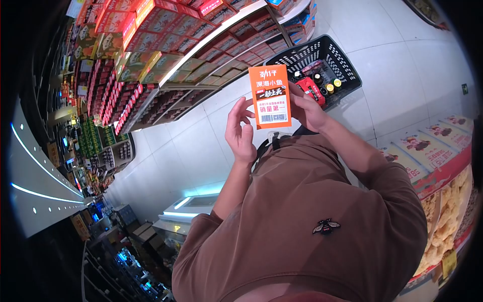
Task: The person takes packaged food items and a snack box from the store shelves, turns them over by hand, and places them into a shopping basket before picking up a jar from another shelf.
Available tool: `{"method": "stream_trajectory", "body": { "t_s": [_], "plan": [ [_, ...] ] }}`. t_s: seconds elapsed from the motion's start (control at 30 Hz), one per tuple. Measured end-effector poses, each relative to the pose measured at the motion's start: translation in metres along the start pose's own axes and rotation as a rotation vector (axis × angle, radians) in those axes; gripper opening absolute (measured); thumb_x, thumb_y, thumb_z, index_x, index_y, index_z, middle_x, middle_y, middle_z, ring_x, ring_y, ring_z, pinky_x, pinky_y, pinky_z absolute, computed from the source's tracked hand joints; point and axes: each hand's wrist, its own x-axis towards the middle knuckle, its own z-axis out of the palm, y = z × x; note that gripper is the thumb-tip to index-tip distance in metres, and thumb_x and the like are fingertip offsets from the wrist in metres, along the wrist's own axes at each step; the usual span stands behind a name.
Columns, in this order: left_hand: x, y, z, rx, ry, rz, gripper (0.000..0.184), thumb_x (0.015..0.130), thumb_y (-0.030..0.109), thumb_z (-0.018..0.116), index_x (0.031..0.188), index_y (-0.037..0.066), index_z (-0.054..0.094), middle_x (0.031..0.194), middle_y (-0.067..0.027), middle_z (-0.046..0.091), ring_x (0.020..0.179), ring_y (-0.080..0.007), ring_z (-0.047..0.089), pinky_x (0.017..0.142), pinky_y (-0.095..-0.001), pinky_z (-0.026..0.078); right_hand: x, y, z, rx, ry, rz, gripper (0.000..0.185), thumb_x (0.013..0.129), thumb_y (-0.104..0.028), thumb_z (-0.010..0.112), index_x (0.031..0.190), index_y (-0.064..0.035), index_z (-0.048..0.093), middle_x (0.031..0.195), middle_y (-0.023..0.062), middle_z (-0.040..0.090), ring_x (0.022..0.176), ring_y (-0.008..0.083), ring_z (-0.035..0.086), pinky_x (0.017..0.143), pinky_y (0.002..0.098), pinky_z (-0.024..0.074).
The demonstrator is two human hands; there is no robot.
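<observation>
An orange and white box of fish snacks (270, 96) is held up in front of my body, its printed front facing me. My right hand (309, 109) grips it at the right edge, with some fingers hidden behind it. On the other side my left hand (240, 130) curls its fingers against the left edge, and their tips pass partly out of sight behind the box. The left thumb points up, apart from the box. Just beyond my right hand stands a black shopping basket (346, 63) holding a red package (310, 90) and several bottles.
Shelves of stacked red and orange boxes (166, 25) rise at the upper left. A display of packaged goods (427, 151) flanks me on the right. Pale floor tiles (176, 143) lie between the shelving and my body. A lit white cabinet (188, 206) stands at the lower left.
</observation>
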Motion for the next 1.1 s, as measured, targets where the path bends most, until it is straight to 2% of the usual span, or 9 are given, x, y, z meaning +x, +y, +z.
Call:
{"method": "stream_trajectory", "body": {
  "t_s": [0.13, 0.23, 0.33, 0.47, 0.63, 0.7, 0.87, 0.97, 1.1],
  "plan": [
    [0.005, -0.009, -0.002, -0.092, 0.016, -0.116, 0.063, 0.096, 0.044, 0.047, 0.136, -0.006, 0.050, 0.126, -0.0152, 0.060, 0.106, -0.0185, 0.058, 0.088, -0.0321, 0.042, 0.001, 0.001, 0.005, 0.035, -0.030, -0.013, 0.065, 0.100, -0.029, 0.050, 0.157, -0.0169, 0.020, 0.139, 0.0076, 0.053, 0.125, 0.0201, 0.055, 0.096, 0.0406, 0.0522],
    [0.006, -0.016, -0.005, -0.156, -0.017, -0.144, 0.072, 0.092, 0.049, 0.058, 0.143, 0.000, 0.042, 0.135, -0.0163, 0.054, 0.111, -0.0208, 0.055, 0.088, -0.0323, 0.043, 0.001, 0.003, 0.004, 0.042, -0.031, -0.008, 0.066, 0.100, -0.030, 0.050, 0.157, -0.0172, 0.020, 0.139, 0.0080, 0.053, 0.126, 0.0213, 0.055, 0.097, 0.0413, 0.0516],
    [0.003, -0.023, -0.005, -0.256, -0.108, -0.218, 0.101, 0.084, 0.064, 0.064, 0.153, 0.004, 0.023, 0.145, -0.0193, 0.044, 0.129, -0.0281, 0.048, 0.100, -0.0410, 0.041, 0.001, 0.004, 0.001, 0.037, -0.029, -0.009, 0.066, 0.100, -0.030, 0.050, 0.157, -0.0173, 0.019, 0.139, 0.0078, 0.053, 0.126, 0.0215, 0.055, 0.098, 0.0418, 0.0510],
    [0.000, -0.008, -0.001, -0.364, -0.198, -0.370, 0.125, 0.075, 0.072, 0.068, 0.158, 0.009, -0.002, 0.151, -0.0194, 0.037, 0.139, -0.0294, 0.039, 0.114, -0.0473, 0.028, 0.003, 0.004, 0.000, 0.019, -0.015, -0.002, 0.067, 0.100, -0.031, 0.052, 0.157, -0.0173, 0.019, 0.137, 0.0074, 0.054, 0.124, 0.0209, 0.056, 0.098, 0.0415, 0.0509],
    [0.003, 0.005, 0.000, -0.395, -0.232, -0.458, 0.130, 0.070, 0.067, 0.076, 0.158, 0.009, -0.001, 0.156, -0.0163, 0.027, 0.143, -0.0292, 0.032, 0.116, -0.0479, 0.025, 0.007, 0.004, 0.003, 0.004, -0.013, -0.009, 0.068, 0.100, -0.032, 0.053, 0.157, -0.0169, 0.019, 0.136, 0.0072, 0.054, 0.122, 0.0194, 0.057, 0.097, 0.0398, 0.0512],
    [0.007, 0.010, 0.001, -0.397, -0.242, -0.476, 0.127, 0.070, 0.059, 0.079, 0.158, 0.010, 0.002, 0.157, -0.0133, 0.024, 0.145, -0.0277, 0.027, 0.117, -0.0470, 0.024, 0.007, 0.002, 0.005, 0.004, -0.001, 0.022, 0.070, 0.099, -0.032, 0.054, 0.157, -0.0167, 0.017, 0.136, 0.0073, 0.053, 0.120, 0.0187, 0.058, 0.095, 0.0375, 0.0513],
    [0.007, 0.009, 0.007, -0.409, -0.229, -0.465, 0.113, 0.075, 0.049, 0.072, 0.158, 0.008, 0.006, 0.155, -0.0114, 0.029, 0.143, -0.0256, 0.031, 0.116, -0.0440, 0.026, -0.001, -0.006, 0.001, -0.028, -0.048, -0.007, 0.074, 0.099, -0.029, 0.055, 0.158, -0.0172, 0.013, 0.135, 0.0058, 0.053, 0.117, 0.0169, 0.057, 0.093, 0.0352, 0.0503],
    [0.016, 0.011, 0.012, -0.425, -0.239, -0.387, 0.112, 0.081, 0.039, 0.071, 0.158, 0.009, -0.004, 0.144, -0.0206, 0.041, 0.133, -0.0303, 0.045, 0.110, -0.0455, 0.036, -0.001, -0.013, 0.003, -0.062, 0.001, -0.047, 0.074, 0.098, -0.027, 0.056, 0.158, -0.0163, 0.014, 0.137, 0.0055, 0.051, 0.117, 0.0155, 0.056, 0.094, 0.0337, 0.0486],
    [0.024, 0.011, 0.025, -0.425, -0.245, -0.398, 0.110, 0.080, 0.039, 0.072, 0.158, 0.009, 0.000, 0.141, -0.0196, 0.045, 0.130, -0.0293, 0.048, 0.108, -0.0455, 0.038, -0.007, -0.020, -0.009, -0.065, 0.016, -0.094, 0.074, 0.097, -0.025, 0.057, 0.158, -0.0137, 0.015, 0.140, 0.0061, 0.049, 0.121, 0.0144, 0.054, 0.095, 0.0315, 0.0472]
  ]
}}
